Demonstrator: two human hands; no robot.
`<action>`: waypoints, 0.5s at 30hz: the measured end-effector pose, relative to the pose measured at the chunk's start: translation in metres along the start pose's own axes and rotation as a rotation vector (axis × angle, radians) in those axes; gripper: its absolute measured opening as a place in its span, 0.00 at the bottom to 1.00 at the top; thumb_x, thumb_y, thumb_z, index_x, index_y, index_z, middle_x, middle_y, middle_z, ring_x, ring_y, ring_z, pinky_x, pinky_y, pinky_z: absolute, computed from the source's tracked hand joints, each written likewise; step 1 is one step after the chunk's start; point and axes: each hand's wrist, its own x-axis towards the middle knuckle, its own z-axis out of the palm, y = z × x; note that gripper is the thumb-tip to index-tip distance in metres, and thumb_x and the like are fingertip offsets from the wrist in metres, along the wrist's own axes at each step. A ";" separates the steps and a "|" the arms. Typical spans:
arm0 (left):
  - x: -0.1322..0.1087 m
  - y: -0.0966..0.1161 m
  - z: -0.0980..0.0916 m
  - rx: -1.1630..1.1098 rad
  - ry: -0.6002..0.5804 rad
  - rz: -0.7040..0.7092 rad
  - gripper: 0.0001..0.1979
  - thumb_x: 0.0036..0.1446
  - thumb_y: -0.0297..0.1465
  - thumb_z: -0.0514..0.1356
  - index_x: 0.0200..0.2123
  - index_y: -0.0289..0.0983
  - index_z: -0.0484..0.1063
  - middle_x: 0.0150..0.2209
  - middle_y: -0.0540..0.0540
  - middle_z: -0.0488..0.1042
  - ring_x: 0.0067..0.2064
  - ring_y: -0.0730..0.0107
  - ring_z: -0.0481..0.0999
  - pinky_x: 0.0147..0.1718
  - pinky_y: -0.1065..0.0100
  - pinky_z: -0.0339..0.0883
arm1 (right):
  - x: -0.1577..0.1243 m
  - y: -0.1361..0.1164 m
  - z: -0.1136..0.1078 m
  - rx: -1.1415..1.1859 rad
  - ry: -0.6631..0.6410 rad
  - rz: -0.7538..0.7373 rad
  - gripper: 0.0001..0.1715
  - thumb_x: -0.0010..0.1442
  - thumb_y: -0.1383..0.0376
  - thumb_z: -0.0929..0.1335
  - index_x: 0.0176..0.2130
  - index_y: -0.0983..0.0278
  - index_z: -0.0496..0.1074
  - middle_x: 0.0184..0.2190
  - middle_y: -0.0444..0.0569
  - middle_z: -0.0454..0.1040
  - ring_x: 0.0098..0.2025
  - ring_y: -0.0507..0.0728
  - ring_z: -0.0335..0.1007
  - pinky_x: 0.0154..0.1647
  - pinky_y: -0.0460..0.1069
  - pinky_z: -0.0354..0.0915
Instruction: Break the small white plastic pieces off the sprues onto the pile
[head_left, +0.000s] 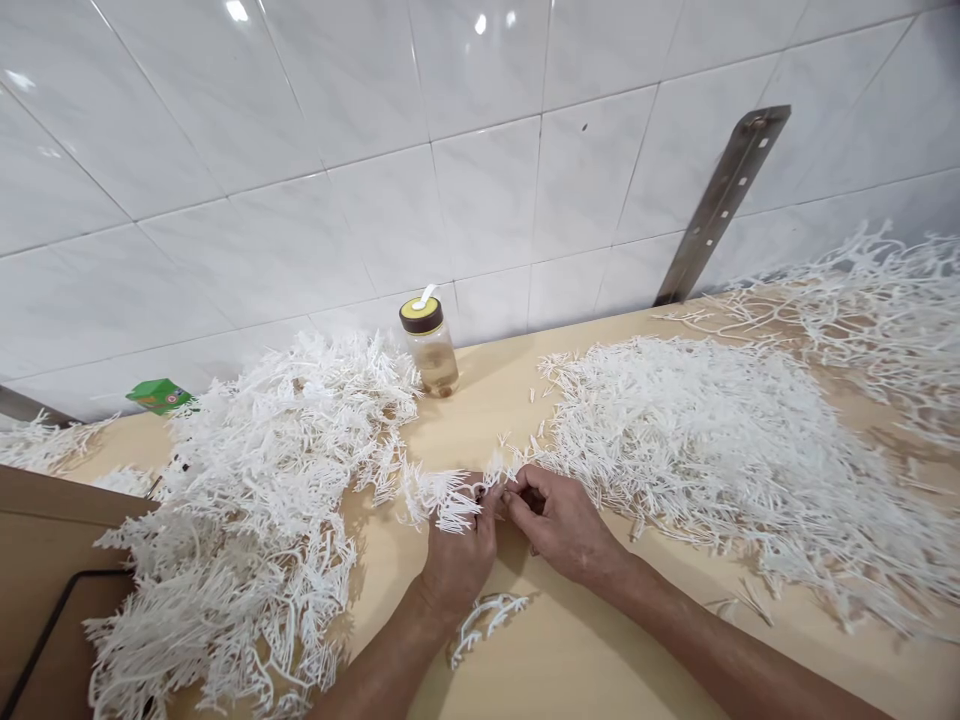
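Pale tabletop stretches before you, a loose white sprig lying nearest. Beyond it, your left hand pinches a white cluster; your right hand presses thumb to finger beside it, its grip unclear. White heaps flank both, left and right. Farther stands a lidded jar, then tiled wall.

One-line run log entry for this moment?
left hand: holding white sprig | right hand: fingers pinched close to left hand's | loose white piece: on table between forearms | bottle: beside left pile
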 end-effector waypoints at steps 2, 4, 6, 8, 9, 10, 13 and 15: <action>-0.001 0.000 -0.002 0.030 -0.053 0.062 0.13 0.65 0.28 0.51 0.41 0.37 0.77 0.34 0.38 0.76 0.38 0.57 0.78 0.40 0.56 0.69 | 0.001 -0.001 0.000 -0.056 0.008 0.005 0.08 0.59 0.64 0.64 0.28 0.62 0.66 0.22 0.42 0.70 0.22 0.51 0.63 0.22 0.45 0.58; 0.000 0.002 -0.002 0.054 -0.126 0.095 0.14 0.64 0.27 0.49 0.39 0.38 0.76 0.35 0.38 0.76 0.38 0.57 0.78 0.39 0.56 0.70 | 0.002 -0.004 -0.001 -0.114 0.011 0.016 0.09 0.57 0.65 0.64 0.26 0.62 0.63 0.21 0.42 0.69 0.22 0.51 0.63 0.23 0.45 0.57; 0.003 0.004 -0.001 0.065 -0.163 0.076 0.14 0.64 0.28 0.48 0.37 0.39 0.74 0.35 0.39 0.75 0.38 0.57 0.78 0.36 0.57 0.71 | 0.004 -0.009 -0.002 -0.179 0.011 0.006 0.09 0.56 0.66 0.64 0.25 0.62 0.62 0.21 0.42 0.68 0.23 0.52 0.63 0.24 0.46 0.56; 0.005 0.005 0.000 0.065 -0.155 0.009 0.14 0.65 0.31 0.47 0.35 0.39 0.72 0.32 0.41 0.74 0.36 0.59 0.77 0.33 0.60 0.70 | 0.004 -0.012 -0.004 -0.239 0.022 -0.024 0.08 0.55 0.67 0.64 0.25 0.61 0.61 0.21 0.43 0.68 0.23 0.52 0.63 0.24 0.46 0.56; 0.007 0.006 0.001 0.054 -0.153 -0.040 0.13 0.65 0.32 0.48 0.34 0.39 0.71 0.30 0.43 0.73 0.33 0.60 0.76 0.32 0.62 0.69 | 0.004 -0.013 -0.005 -0.254 0.030 -0.043 0.08 0.55 0.67 0.64 0.25 0.61 0.61 0.20 0.43 0.67 0.23 0.52 0.62 0.24 0.47 0.56; 0.009 0.006 0.002 0.026 -0.166 -0.113 0.12 0.65 0.34 0.49 0.32 0.39 0.69 0.27 0.46 0.72 0.30 0.63 0.74 0.30 0.64 0.66 | 0.003 -0.013 -0.005 -0.248 0.033 -0.057 0.07 0.55 0.68 0.63 0.25 0.61 0.61 0.20 0.42 0.67 0.23 0.52 0.62 0.24 0.46 0.56; 0.016 0.004 0.002 -0.087 -0.158 -0.339 0.11 0.61 0.37 0.54 0.27 0.40 0.64 0.21 0.51 0.67 0.24 0.68 0.66 0.26 0.68 0.59 | -0.001 -0.011 -0.005 -0.107 -0.005 -0.048 0.05 0.54 0.68 0.63 0.27 0.61 0.62 0.19 0.40 0.65 0.21 0.51 0.63 0.22 0.45 0.58; 0.020 0.001 0.001 -0.183 -0.111 -0.420 0.13 0.60 0.39 0.57 0.25 0.40 0.63 0.21 0.52 0.65 0.24 0.70 0.64 0.25 0.70 0.56 | -0.004 -0.007 -0.004 0.031 -0.026 0.003 0.03 0.55 0.68 0.64 0.29 0.61 0.63 0.19 0.38 0.65 0.18 0.50 0.63 0.18 0.44 0.60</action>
